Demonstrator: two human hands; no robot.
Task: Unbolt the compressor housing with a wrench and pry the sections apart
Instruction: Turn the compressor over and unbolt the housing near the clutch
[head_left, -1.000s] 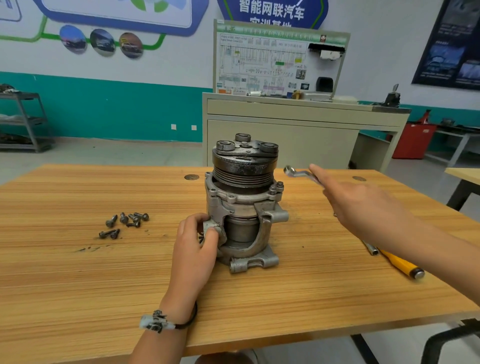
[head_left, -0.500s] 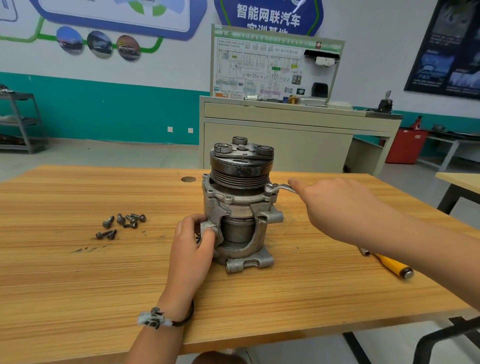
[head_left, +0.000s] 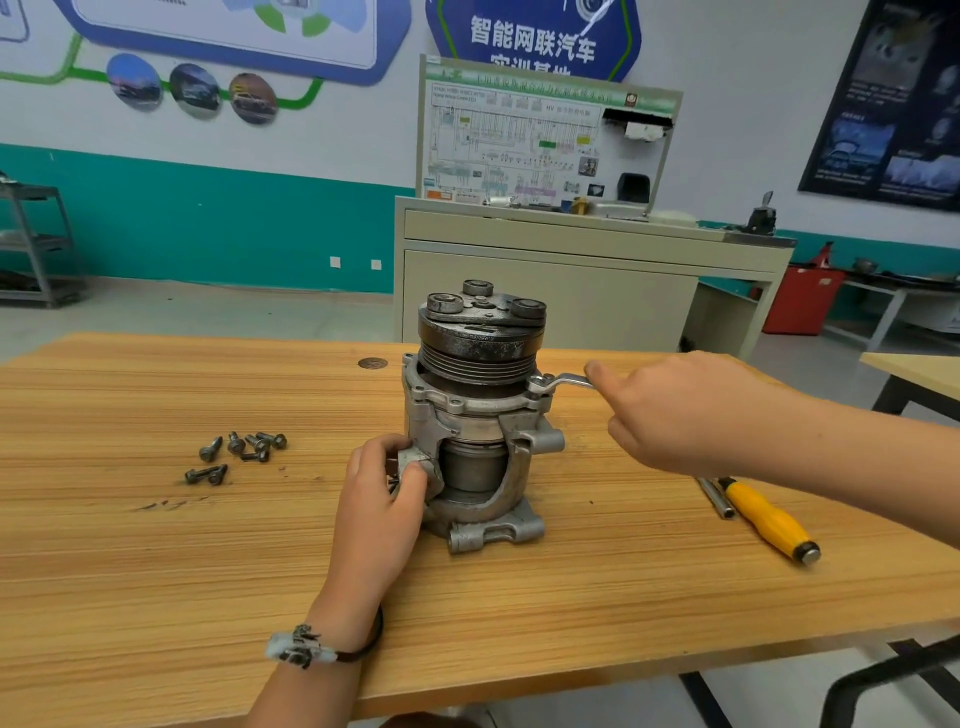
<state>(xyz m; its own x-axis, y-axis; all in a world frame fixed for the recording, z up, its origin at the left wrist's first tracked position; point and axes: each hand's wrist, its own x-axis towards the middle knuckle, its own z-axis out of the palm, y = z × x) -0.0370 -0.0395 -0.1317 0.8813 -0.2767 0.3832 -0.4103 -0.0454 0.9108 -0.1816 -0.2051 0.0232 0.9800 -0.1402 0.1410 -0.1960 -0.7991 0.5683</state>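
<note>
A grey metal compressor (head_left: 480, 415) stands upright in the middle of the wooden table (head_left: 156, 545), with a dark pulley on top. My left hand (head_left: 382, 499) grips a lug on the housing's lower left side. My right hand (head_left: 675, 410) holds a silver wrench (head_left: 558, 383), whose ring end sits on a bolt at the upper right flange of the housing. Most of the wrench handle is hidden inside my right hand.
Several loose bolts (head_left: 236, 452) lie on the table to the left of the compressor. A yellow-handled screwdriver (head_left: 769, 519) and a thin metal rod (head_left: 714, 496) lie at the right. A beige training bench (head_left: 571, 270) stands behind the table.
My right hand brought the wrench from mid-air at the right down onto the flange bolt. My left hand kept its grip on the housing.
</note>
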